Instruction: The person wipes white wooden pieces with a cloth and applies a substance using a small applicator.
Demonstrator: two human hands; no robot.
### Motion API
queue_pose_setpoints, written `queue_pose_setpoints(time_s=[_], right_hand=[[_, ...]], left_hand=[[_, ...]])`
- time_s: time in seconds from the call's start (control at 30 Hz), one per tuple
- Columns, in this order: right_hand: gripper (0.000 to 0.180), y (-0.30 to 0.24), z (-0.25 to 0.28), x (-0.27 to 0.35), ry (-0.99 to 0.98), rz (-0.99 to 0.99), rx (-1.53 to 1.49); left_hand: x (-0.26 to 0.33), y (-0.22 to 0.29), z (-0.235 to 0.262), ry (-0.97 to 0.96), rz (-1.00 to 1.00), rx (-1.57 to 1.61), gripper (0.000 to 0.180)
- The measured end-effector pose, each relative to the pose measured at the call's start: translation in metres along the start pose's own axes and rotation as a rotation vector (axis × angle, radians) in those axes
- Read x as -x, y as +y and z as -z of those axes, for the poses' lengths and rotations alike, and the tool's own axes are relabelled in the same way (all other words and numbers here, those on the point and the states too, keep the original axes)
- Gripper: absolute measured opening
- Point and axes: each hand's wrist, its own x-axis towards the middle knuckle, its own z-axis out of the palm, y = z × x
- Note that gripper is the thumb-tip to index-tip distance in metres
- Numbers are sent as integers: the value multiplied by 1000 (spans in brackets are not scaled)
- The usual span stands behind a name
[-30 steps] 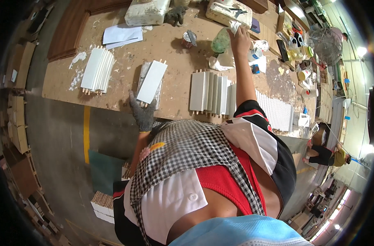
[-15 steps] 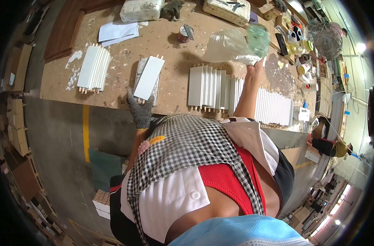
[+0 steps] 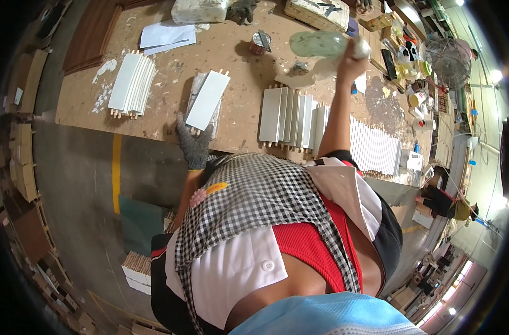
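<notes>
A paint-spattered brown wooden desk (image 3: 226,56) filled the front. A long, tight row of white slats (image 3: 374,146) sat right, a looser group of white-grey pegged slats (image 3: 285,117) middle, a smaller bundle of white pegged slats (image 3: 132,86) left. One flat white rectangular slat (image 3: 207,100) lay apart on a pale block (image 3: 196,88); my grey-gloved left hand (image 3: 194,144) was at its near end, grip unclear. My bare right hand (image 3: 351,64), blurred, had fingers closed on a translucent green bottle (image 3: 317,44), sideways over the desk. Three batches grouped, one slat singled out; couldn't tell which were finished.
</notes>
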Motion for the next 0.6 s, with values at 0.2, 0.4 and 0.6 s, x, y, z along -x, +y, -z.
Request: queue_pose_setpoints(time_s=[0.2,0.4,0.6], right_hand=[[36,24,-69,5,-504,439,315],[41,-56,7,-44,-378,187,471],[35,-205,19,54,-1167,-327,-62]], left_hand=[[2,22,-8,27,21,24,95],[1,0,12,0,-10,42,105],[-11,17,13,-121,324,980,58]])
